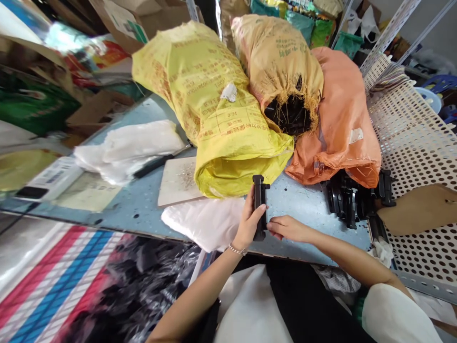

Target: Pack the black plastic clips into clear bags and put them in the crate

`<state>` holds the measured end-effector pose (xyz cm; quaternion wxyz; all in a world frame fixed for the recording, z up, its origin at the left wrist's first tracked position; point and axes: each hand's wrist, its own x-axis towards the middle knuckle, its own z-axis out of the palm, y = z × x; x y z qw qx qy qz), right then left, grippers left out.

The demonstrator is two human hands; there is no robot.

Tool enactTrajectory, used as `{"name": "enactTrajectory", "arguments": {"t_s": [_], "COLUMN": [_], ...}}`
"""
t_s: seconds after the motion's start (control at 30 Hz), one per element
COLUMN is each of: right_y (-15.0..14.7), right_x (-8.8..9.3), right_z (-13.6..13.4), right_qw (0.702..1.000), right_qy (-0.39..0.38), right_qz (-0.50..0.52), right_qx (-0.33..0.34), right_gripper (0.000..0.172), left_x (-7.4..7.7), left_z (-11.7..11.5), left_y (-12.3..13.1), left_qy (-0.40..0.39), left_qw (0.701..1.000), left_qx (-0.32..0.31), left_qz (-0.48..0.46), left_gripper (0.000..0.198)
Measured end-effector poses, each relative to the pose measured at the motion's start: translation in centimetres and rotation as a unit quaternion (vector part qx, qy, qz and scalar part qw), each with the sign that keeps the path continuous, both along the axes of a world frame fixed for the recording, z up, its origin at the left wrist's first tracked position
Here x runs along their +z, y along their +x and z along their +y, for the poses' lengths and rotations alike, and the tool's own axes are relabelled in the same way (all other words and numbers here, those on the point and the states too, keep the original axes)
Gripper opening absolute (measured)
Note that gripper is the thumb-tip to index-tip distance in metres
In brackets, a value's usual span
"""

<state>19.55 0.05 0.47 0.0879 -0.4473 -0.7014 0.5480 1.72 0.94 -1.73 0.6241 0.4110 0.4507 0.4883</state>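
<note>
My left hand (250, 221) grips a small black plastic part (260, 207), which stands upright between its thumb and fingers. My right hand (287, 228) lies flat and reaches in from the right, its fingertips at the lower end of that part. A heap of similar black parts (346, 200) lies to the right on the blue perforated table (307, 205), beside an orange woven sack (342, 124). More black parts (288, 114) show in the frayed mouth of a tan sack (276, 62). A yellow woven sack (210, 105) lies just beyond my hands.
A white cloth bundle (203, 224) lies on the table's near edge, and a pale board (177, 181) sits behind it. Farther left are white plastic (128, 152) and a black-handled tool (153, 165). A white perforated panel (417, 143) stands right; a striped bag (53, 281) lies below left.
</note>
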Motion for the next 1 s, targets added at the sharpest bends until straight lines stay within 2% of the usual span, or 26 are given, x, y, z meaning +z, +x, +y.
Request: {"name": "enactTrajectory", "arguments": {"t_s": [0.07, 0.1, 0.17, 0.23, 0.33, 0.4, 0.47, 0.57, 0.63, 0.7, 0.77, 0.8, 0.9, 0.93, 1.0], "right_y": [1.1, 1.8, 3.0, 3.9, 4.5, 4.5, 4.8, 5.6, 6.4, 6.8, 6.7, 6.3, 4.9, 4.5, 4.3], "right_x": [0.5, 0.9, 1.7, 2.5, 3.5, 3.8, 3.8, 3.6, 3.3, 2.8, 1.9, 1.3, -0.6, -1.2, -2.1], "right_z": [3.0, 5.3, 10.7, 16.4, 23.1, 25.8, 27.0, 26.7, 24.9, 21.6, 17.1, 14.6, 8.3, 7.0, 6.1], "right_qw": [0.993, 0.976, 0.947, 0.916, 0.871, 0.857, 0.851, 0.844, 0.84, 0.84, 0.848, 0.857, 0.902, 0.912, 0.918], "right_qy": [0.082, 0.157, 0.227, 0.265, 0.296, 0.301, 0.305, 0.327, 0.35, 0.369, 0.383, 0.386, 0.38, 0.367, 0.354], "right_qz": [-0.071, -0.117, -0.148, -0.172, -0.208, -0.218, -0.215, -0.192, -0.166, -0.141, -0.107, -0.085, 0.04, 0.061, 0.06], "right_qx": [-0.039, -0.091, -0.174, -0.248, -0.332, -0.358, -0.37, -0.379, -0.38, -0.372, -0.35, -0.33, -0.203, -0.172, -0.169], "right_gripper": [0.038, 0.033, 0.024, 0.024, 0.028, 0.03, 0.027, 0.023, 0.024, 0.022, 0.018, 0.016, 0.015, 0.015, 0.015], "left_x": [-1.7, -2.5, -3.9, -4.8, -5.8, -6.5, -7.0, -7.0, -6.4, -5.5, -4.4, -4.0, -3.4, -3.5, -3.9], "left_z": [0.3, 0.3, -0.1, -0.8, -1.4, -1.2, -0.7, -0.1, 0.4, 1.3, 3.2, 4.4, 8.8, 10.0, 11.7], "left_y": [0.5, 1.0, 2.4, 4.0, 5.2, 4.9, 3.9, 2.1, 1.2, 0.9, 1.4, 1.8, 3.6, 4.2, 5.0], "left_qy": [-0.001, 0.001, 0.013, 0.038, 0.079, 0.098, 0.114, 0.13, 0.116, 0.062, -0.032, -0.078, -0.196, -0.223, -0.258], "left_qw": [0.999, 0.998, 0.993, 0.987, 0.982, 0.98, 0.979, 0.975, 0.981, 0.995, 0.997, 0.989, 0.946, 0.933, 0.913], "left_qx": [0.001, -0.008, -0.05, -0.073, -0.045, -0.015, 0.007, 0.018, 0.017, 0.005, -0.02, -0.036, -0.113, -0.126, -0.118], "left_qz": [0.04, 0.064, 0.106, 0.139, 0.166, 0.171, 0.171, 0.177, 0.154, 0.072, -0.062, -0.12, -0.232, -0.253, -0.294], "left_gripper": [0.056, 0.051, 0.044, 0.042, 0.043, 0.043, 0.04, 0.036, 0.036, 0.038, 0.043, 0.046, 0.055, 0.051, 0.033]}}
